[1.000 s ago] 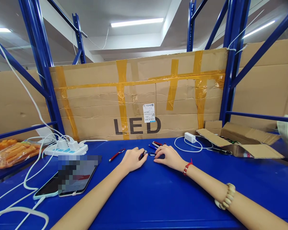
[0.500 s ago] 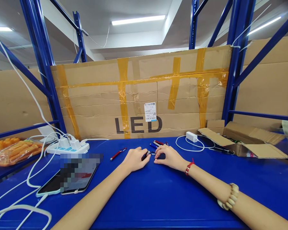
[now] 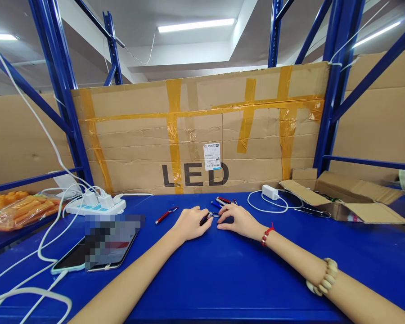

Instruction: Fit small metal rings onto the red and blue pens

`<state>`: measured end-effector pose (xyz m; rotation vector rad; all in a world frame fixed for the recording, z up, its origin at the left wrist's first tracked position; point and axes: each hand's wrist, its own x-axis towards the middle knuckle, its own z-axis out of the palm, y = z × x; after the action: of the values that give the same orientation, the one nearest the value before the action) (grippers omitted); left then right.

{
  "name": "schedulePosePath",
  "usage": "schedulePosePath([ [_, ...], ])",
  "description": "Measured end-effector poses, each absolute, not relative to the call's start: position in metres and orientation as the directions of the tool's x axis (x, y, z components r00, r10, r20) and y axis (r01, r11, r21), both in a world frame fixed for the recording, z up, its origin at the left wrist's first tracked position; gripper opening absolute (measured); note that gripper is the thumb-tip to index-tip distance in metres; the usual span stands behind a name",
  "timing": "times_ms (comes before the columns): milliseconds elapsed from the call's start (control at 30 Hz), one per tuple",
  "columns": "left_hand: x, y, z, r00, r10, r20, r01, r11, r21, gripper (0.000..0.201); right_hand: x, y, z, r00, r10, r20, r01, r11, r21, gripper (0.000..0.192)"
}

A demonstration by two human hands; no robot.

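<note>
My left hand point(image 3: 192, 224) is closed around a dark pen point(image 3: 205, 219), whose barrel shows between thumb and fingers. From the pen's right end a thin silver piece point(image 3: 216, 216) reaches toward my right hand point(image 3: 236, 219). The right fingertips are pinched at that silver piece, though the exact contact is too small to make out. A red pen point(image 3: 166, 215) lies left of my left hand. Just behind my right hand rest another red pen point(image 3: 225, 200) and a blue pen point(image 3: 216, 204), partly hidden by the fingers.
Two phones point(image 3: 116, 249) lie at left beside a white power strip point(image 3: 94, 207) with tangled cables. A bag of orange items point(image 3: 23, 211) is far left. A white charger point(image 3: 270, 192) and an open cardboard box point(image 3: 344, 204) stand right. Taped cardboard point(image 3: 138, 148) backs the blue table point(image 3: 202, 279).
The camera view has shifted very slightly. Both hands stay nearly in place, with the pen and its silver piece held between them.
</note>
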<state>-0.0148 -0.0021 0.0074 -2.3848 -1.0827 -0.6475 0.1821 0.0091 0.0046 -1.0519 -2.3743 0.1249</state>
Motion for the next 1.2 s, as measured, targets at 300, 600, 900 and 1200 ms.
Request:
schedulePosePath([
  [300, -0.015, -0.003, 0.008, 0.599, 0.563, 0.569, 0.767, -0.608, -0.205, 0.028, 0.181, 0.011, 0.003, -0.567, 0.693, 0.446, 0.623, 0.715, -0.318, 0.018],
  [600, -0.014, -0.003, 0.008, 0.609, 0.576, 0.545, 0.765, -0.608, -0.212, 0.028, 0.182, 0.01, 0.004, -0.585, 0.677, 0.447, 0.602, 0.732, -0.32, 0.015],
  [900, -0.011, -0.006, 0.012, 0.61, 0.593, 0.525, 0.754, -0.637, -0.157, 0.023, 0.173, 0.002, 0.012, -0.386, 0.745, 0.545, 0.569, 0.657, -0.495, 0.018],
  [1200, -0.011, 0.0, 0.01, 0.647, 0.594, 0.478, 0.739, -0.644, -0.201, 0.029, 0.163, -0.002, 0.011, -0.312, 0.849, 0.427, 0.319, 0.517, -0.794, 0.03],
])
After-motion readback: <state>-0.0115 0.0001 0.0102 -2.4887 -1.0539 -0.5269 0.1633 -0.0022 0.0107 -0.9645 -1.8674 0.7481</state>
